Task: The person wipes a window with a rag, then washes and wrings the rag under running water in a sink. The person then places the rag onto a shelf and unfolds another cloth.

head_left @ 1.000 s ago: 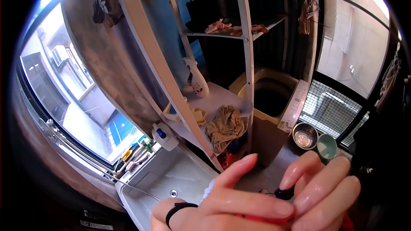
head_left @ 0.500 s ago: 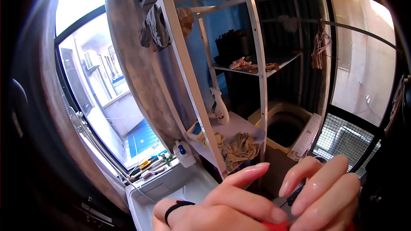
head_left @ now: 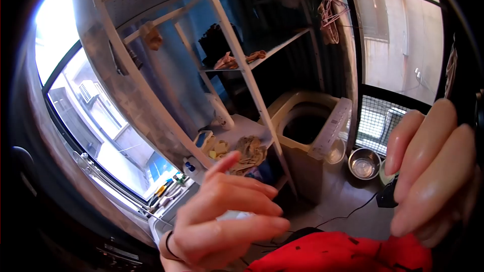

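Observation:
My left hand (head_left: 222,216) is raised low in the middle of the view, its wet-looking fingers apart, with a dark band (head_left: 171,247) around the wrist. Nothing shows in it. On the right my right hand (head_left: 431,171) hangs with its fingers loosely bent and slightly apart. Its thumb and palm are hidden, and I see no thing gripped in it. A small black block (head_left: 387,195) with a thin cable shows just beside its fingertips; whether they touch cannot be made out. Red cloth with black marks (head_left: 343,252) lies below both hands.
A metal rack (head_left: 242,65) holds crumpled cloth (head_left: 251,151) and a white bottle (head_left: 222,116). Behind it stands an open-topped washing machine (head_left: 297,143). A metal bowl (head_left: 364,163) is on the floor. A pale sink (head_left: 156,229) is at lower left, under a window.
My hands have moved apart from close together: the left has shifted left, the right to the right and up. The view has turned right and down, bringing floor, bowl and red cloth into sight.

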`<act>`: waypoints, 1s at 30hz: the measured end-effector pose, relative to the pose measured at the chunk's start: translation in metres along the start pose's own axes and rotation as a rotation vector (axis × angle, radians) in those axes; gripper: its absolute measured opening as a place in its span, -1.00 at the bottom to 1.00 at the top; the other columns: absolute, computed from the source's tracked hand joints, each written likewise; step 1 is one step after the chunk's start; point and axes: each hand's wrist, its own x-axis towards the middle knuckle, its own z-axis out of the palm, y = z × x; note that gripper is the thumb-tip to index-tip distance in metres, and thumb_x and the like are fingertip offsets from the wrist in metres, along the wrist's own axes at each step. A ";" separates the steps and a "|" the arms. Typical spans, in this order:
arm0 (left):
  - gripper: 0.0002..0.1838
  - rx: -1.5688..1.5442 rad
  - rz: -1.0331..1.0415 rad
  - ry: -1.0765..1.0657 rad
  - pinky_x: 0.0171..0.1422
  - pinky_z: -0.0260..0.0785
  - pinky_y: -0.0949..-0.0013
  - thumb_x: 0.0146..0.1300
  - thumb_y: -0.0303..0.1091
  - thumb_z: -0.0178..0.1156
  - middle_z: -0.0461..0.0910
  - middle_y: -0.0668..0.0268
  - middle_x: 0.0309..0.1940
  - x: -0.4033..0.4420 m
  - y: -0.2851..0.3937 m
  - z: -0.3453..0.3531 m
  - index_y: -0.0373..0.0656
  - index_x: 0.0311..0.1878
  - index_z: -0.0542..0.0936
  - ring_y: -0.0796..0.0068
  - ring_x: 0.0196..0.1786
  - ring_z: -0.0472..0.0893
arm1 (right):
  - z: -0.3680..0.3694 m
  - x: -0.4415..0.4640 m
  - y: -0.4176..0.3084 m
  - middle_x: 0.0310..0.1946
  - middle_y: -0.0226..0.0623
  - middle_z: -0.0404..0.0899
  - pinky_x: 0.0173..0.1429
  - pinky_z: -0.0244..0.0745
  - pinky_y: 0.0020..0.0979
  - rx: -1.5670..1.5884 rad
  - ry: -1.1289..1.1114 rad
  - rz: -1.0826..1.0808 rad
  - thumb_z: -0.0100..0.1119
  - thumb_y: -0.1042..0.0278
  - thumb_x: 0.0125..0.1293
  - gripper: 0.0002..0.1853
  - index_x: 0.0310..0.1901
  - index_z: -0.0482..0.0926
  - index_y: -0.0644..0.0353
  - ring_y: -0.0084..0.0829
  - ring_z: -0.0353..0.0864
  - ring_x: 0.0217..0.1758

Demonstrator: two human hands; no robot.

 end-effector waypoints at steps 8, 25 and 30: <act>-0.90 0.073 -0.041 -0.030 0.43 0.10 -0.07 0.19 -0.30 0.25 0.62 0.27 -0.34 0.032 0.007 0.021 -0.02 -0.23 0.65 0.31 -0.14 0.65 | -0.075 -0.014 0.017 -0.32 -0.60 0.52 -0.25 0.37 -0.53 -0.108 0.000 -0.022 0.34 0.28 0.18 -0.93 -0.31 0.65 -0.15 -0.62 0.44 -0.24; -0.71 0.303 -0.183 -0.028 0.24 0.29 0.23 0.15 -0.50 0.15 0.59 0.19 -0.03 0.079 -0.139 0.064 -0.19 -0.02 0.58 0.21 0.06 0.54 | -0.083 0.007 0.060 -0.34 -0.38 0.56 -0.29 0.48 -0.49 0.165 -0.215 -0.136 0.33 0.37 0.17 -0.85 -0.21 0.64 0.05 -0.53 0.53 -0.35; -0.59 0.897 0.040 -0.023 0.35 0.16 0.06 0.06 -0.37 0.27 0.47 0.18 0.18 0.120 -0.254 0.084 -0.11 0.05 0.58 0.11 0.27 0.34 | -0.067 -0.002 0.095 -0.35 -0.32 0.57 -0.31 0.51 -0.48 0.096 -0.358 -0.022 0.32 0.40 0.17 -0.83 -0.18 0.63 0.11 -0.50 0.56 -0.39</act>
